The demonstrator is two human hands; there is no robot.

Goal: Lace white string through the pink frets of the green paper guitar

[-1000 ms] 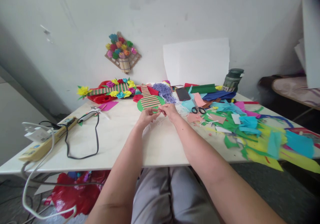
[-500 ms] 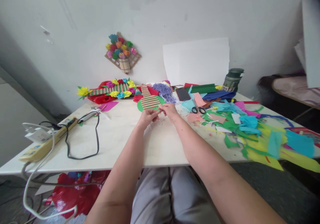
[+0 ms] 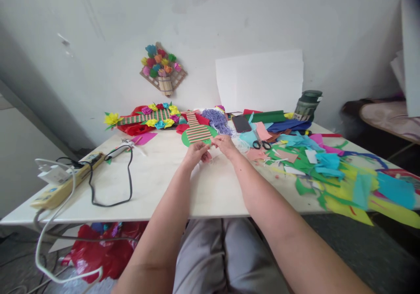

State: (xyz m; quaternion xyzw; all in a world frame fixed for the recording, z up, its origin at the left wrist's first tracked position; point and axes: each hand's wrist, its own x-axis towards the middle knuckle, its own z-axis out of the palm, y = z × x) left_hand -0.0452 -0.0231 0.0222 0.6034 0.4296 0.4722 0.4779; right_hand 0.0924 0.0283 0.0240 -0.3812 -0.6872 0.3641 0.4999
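Observation:
My left hand (image 3: pixel 197 152) and my right hand (image 3: pixel 224 145) meet over the middle of the white table (image 3: pixel 157 189), fingers pinched together on a thin white string (image 3: pixel 210 159) that trails down between them. Just beyond my fingertips lies a green paper disc with striped sticks (image 3: pixel 197 134). A heap of purple yarn (image 3: pixel 215 120) sits behind it.
Black-handled scissors (image 3: pixel 260 144) and a dark phone (image 3: pixel 241 124) lie right of my hands. Coloured paper scraps (image 3: pixel 328 167) cover the right side. A glue gun (image 3: pixel 120 150) with black cord and a power strip (image 3: pixel 62 184) lie left. Paper-flower crafts (image 3: pixel 144 120) line the wall.
My hands stay pinched on the string and have barely shifted; the view has drifted slightly.

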